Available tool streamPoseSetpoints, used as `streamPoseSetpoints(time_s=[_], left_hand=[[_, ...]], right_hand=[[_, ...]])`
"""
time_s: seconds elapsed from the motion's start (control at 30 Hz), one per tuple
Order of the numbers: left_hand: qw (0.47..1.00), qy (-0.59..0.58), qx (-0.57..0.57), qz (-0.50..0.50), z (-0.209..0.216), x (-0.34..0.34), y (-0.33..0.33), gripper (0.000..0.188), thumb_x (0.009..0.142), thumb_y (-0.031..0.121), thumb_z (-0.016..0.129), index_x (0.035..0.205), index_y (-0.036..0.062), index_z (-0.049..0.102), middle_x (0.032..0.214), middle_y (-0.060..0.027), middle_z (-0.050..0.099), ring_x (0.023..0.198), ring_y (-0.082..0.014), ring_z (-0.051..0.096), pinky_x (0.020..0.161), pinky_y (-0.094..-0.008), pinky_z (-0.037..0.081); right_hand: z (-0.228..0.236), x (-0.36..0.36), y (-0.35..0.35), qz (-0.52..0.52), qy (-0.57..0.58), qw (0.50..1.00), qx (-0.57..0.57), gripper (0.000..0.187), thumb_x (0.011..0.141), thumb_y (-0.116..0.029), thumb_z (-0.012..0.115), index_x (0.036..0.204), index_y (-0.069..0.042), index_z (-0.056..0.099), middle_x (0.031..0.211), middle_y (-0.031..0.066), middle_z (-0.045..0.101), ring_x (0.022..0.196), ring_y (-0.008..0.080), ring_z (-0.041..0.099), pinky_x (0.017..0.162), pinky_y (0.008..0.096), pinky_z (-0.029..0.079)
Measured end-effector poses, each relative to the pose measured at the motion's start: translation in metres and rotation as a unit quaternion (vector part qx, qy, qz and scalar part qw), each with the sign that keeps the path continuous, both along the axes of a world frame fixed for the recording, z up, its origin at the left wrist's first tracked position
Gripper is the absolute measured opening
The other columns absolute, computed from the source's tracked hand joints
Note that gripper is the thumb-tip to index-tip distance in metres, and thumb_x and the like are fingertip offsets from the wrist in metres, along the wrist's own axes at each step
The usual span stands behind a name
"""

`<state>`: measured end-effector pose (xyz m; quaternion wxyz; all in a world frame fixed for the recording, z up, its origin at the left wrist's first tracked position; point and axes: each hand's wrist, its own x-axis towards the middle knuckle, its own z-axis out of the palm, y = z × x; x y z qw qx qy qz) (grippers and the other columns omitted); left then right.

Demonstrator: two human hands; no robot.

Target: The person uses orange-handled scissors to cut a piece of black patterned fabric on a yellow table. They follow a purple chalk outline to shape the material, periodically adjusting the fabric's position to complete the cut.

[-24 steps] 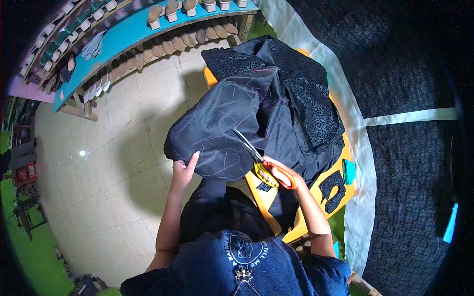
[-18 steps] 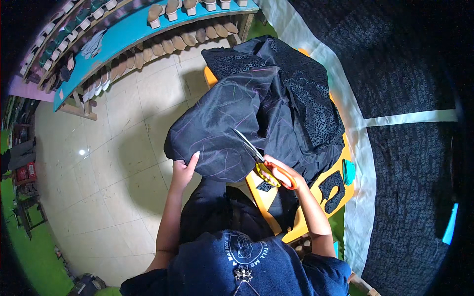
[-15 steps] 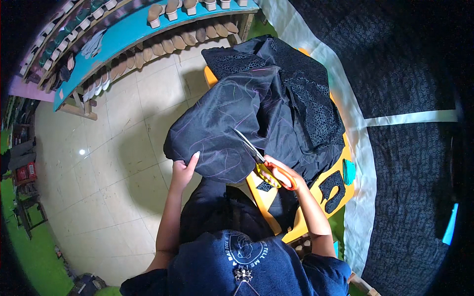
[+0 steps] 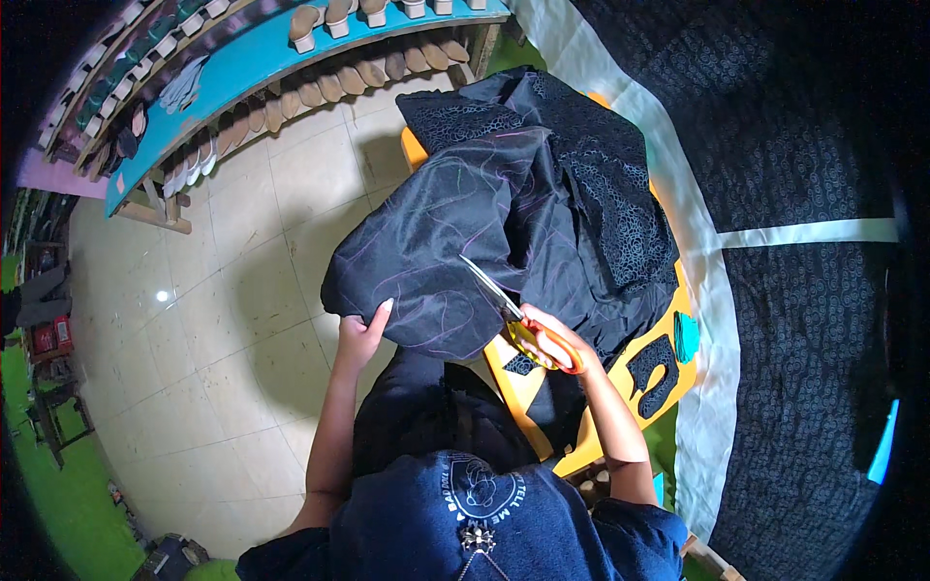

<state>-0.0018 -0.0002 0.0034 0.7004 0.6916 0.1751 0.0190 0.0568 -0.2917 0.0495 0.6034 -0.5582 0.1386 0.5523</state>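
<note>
My left hand (image 4: 363,339) pinches the near left edge of a large piece of black fabric (image 4: 417,261), thumb on top. Pale purple curved outlines are drawn across the fabric. In my right hand (image 4: 557,339) is a pair of scissors (image 4: 499,290) with orange and yellow handles. Their blades lie over the marked cloth and point up and to the left, looking nearly together. Behind, the cloth bunches up with a lacy patterned side (image 4: 620,213) showing, spread over a yellow table (image 4: 591,441).
Cut black U-shaped pieces (image 4: 659,378) and a small teal stack (image 4: 686,337) lie on the table's right part. A turquoise bench (image 4: 242,73) with rows of shoes stands at the far left. More dark patterned fabric (image 4: 794,368) covers the right side. Pale tiles (image 4: 223,358) form the floor.
My right hand has tilted the scissors slightly, and their handles look closer together than before. My left hand and the fabric have hardly moved.
</note>
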Motion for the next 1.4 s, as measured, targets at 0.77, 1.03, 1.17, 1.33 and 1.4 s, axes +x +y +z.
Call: streamPoseSetpoints(time_s=[0.77,1.03,1.17,1.33,1.4], left_hand=[[0.999,0.018,0.02,-0.019,-0.005,0.0,0.009,0.022,0.077,0.013,0.061,0.09,-0.0054,0.06,0.092,-0.0078,0.061,0.084,-0.0131,0.057,0.076,-0.0254,0.043],[0.999,0.024,0.024,-0.016,0.005,-0.001,0.005,0.021,0.077,0.013,0.061,0.087,-0.0056,0.06,0.09,-0.0066,0.061,0.082,-0.0116,0.057,0.074,-0.0247,0.043],[0.999,0.045,0.028,0.001,0.012,0.001,0.006,0.019,0.077,0.013,0.061,0.08,-0.005,0.062,0.084,-0.005,0.063,0.076,-0.01,0.057,0.069,-0.024,0.044],[0.999,0.02,0.019,-0.022,0.004,-0.004,0.008,0.018,0.077,0.014,0.061,0.078,-0.0043,0.062,0.082,-0.0041,0.063,0.074,-0.0094,0.057,0.067,-0.0239,0.044],[0.999,0.027,0.012,-0.038,0.003,-0.005,0.008,0.018,0.077,0.014,0.061,0.08,-0.0042,0.062,0.083,-0.0042,0.063,0.075,-0.0097,0.057,0.068,-0.024,0.044]], right_hand=[[-0.023,-0.003,-0.01,0.03,-0.09,0.992,0.083,0.022,0.084,-0.036,0.044,0.086,-0.015,0.04,0.064,-0.0034,0.041,0.043,0.0026,0.036,0.036,0.0148,0.03],[-0.022,-0.008,-0.009,-0.05,-0.083,0.98,0.173,0.049,0.08,-0.049,0.048,0.111,-0.013,0.035,0.078,0.0012,0.046,0.05,0.0036,0.041,0.043,0.0125,0.034],[-0.037,-0.003,-0.02,0.002,-0.024,0.98,0.199,0.059,0.08,-0.049,0.047,0.123,-0.013,0.029,0.08,0.0022,0.047,0.049,0.0046,0.042,0.043,0.0137,0.036],[-0.015,-0.011,-0.007,-0.048,-0.08,0.984,0.151,0.057,0.079,-0.052,0.049,0.115,-0.01,0.033,0.086,0.0008,0.045,0.068,0.0049,0.044,0.057,0.0164,0.039],[-0.01,-0.002,-0.005,0.005,-0.087,0.981,0.174,0.057,0.078,-0.053,0.049,0.111,-0.008,0.035,0.086,-0.0002,0.044,0.072,0.0049,0.043,0.059,0.0164,0.038]])
